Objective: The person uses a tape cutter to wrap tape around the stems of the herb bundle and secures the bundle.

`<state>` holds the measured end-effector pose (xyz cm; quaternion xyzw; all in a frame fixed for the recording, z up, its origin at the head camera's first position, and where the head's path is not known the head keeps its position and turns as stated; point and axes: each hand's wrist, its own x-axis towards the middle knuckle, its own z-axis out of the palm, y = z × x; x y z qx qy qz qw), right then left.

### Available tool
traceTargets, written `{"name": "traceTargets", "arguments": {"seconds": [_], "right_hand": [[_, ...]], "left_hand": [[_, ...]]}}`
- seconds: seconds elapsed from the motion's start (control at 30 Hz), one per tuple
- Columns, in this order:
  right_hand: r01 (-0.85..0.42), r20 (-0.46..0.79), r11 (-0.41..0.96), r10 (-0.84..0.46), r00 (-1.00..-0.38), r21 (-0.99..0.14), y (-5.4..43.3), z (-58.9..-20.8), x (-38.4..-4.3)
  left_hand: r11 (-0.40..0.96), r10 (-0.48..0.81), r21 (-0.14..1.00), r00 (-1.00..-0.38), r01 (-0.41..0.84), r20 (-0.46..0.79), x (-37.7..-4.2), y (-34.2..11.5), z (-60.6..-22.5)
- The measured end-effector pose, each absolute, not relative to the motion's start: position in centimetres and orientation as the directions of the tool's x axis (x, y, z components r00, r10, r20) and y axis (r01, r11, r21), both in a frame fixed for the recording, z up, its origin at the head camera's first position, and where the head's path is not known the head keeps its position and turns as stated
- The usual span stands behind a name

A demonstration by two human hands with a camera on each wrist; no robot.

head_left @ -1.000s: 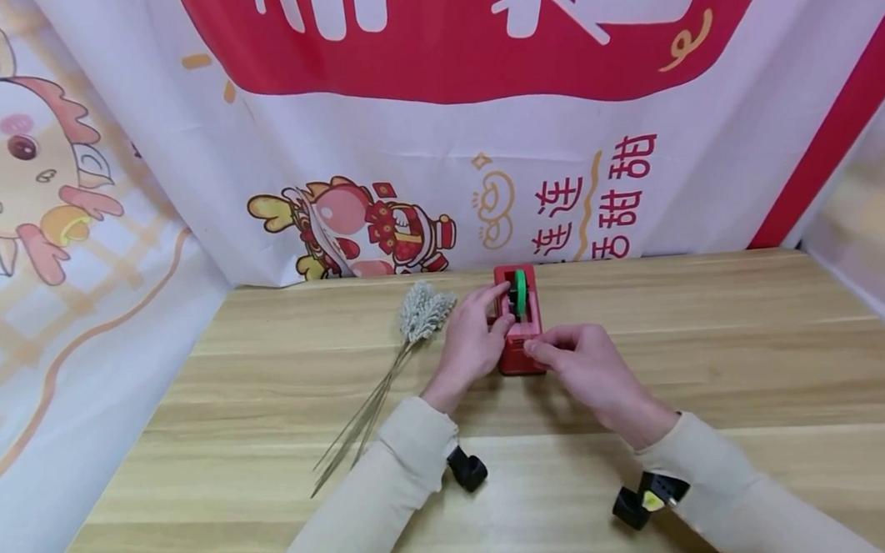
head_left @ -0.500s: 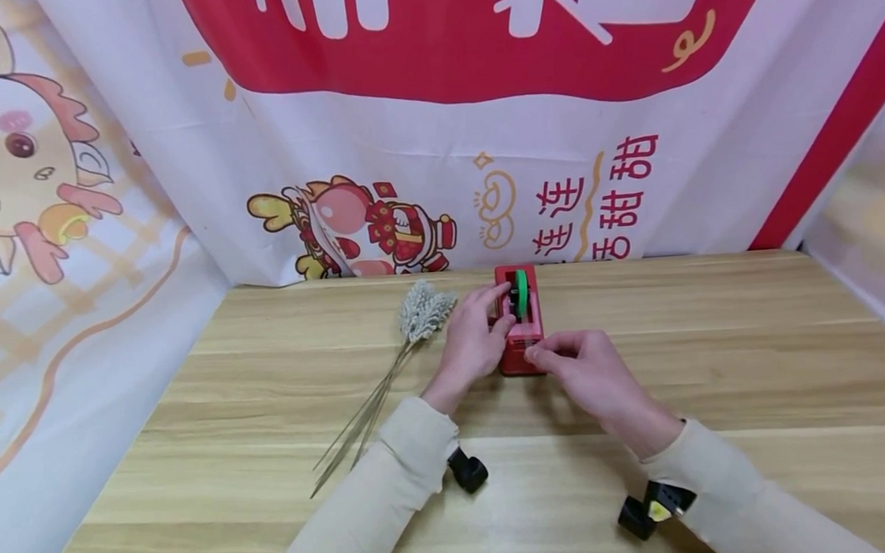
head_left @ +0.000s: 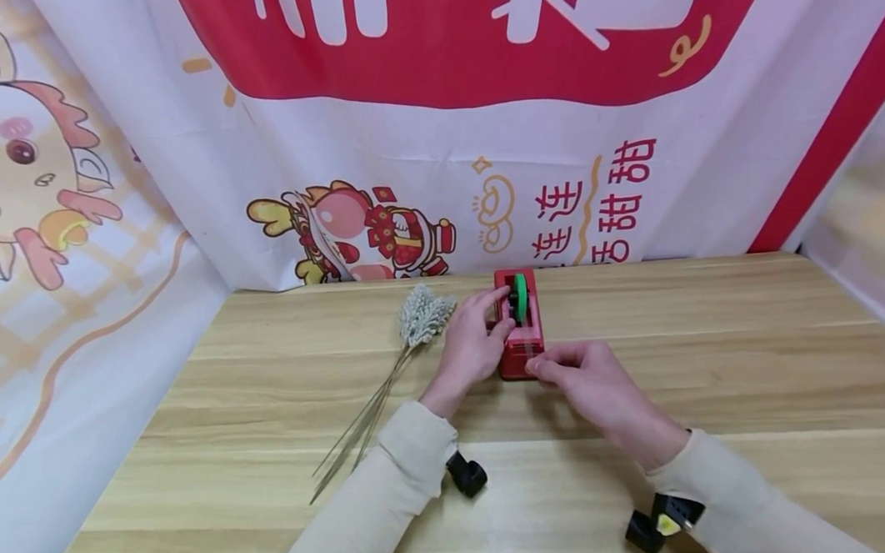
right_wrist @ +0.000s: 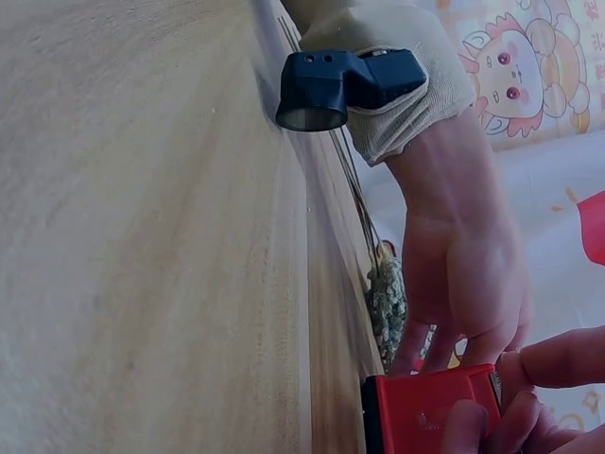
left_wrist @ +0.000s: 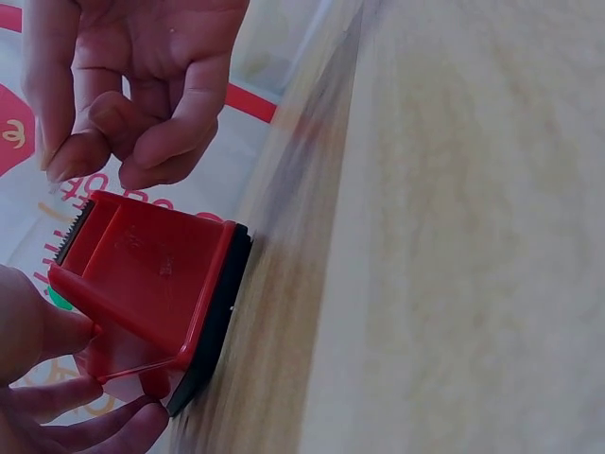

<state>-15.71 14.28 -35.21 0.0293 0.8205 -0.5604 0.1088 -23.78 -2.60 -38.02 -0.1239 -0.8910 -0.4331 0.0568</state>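
Observation:
A red tape dispenser (head_left: 517,367) with a black base stands at the back of the wooden table, and a green tape roll (head_left: 521,297) sits upright in it. My left hand (head_left: 473,342) grips the dispenser's left side, with fingers against its wall in the left wrist view. In front of the serrated cutter (left_wrist: 74,234), my right hand (head_left: 594,385) pinches the end of the clear tape (left_wrist: 55,189) between thumb and index finger. The tape is thin and hard to make out. Its other fingers are loosely curled in the left wrist view.
To the left of the dispenser lies a bunch of dried grey flowers (head_left: 424,315) with long thin stems pointing toward me. A printed white and red cloth (head_left: 375,130) hangs behind the table's back edge. Each wrist carries a black camera (head_left: 468,474).
My right hand has moved slightly toward me and down, drawing the tape end forward from the cutter. The left hand keeps its hold on the dispenser, which stays in place.

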Motion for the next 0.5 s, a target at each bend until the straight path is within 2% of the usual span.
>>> {"name": "traceTargets", "arguments": {"seconds": [0.5], "right_hand": [[0.191,-0.247,0.358,-0.116,-0.962,-0.914,14.62,-35.34,-15.18]], "left_hand": [[0.580,0.161,0.773,-0.967,0.256,0.199,-23.75,-2.53,-38.11]]}}
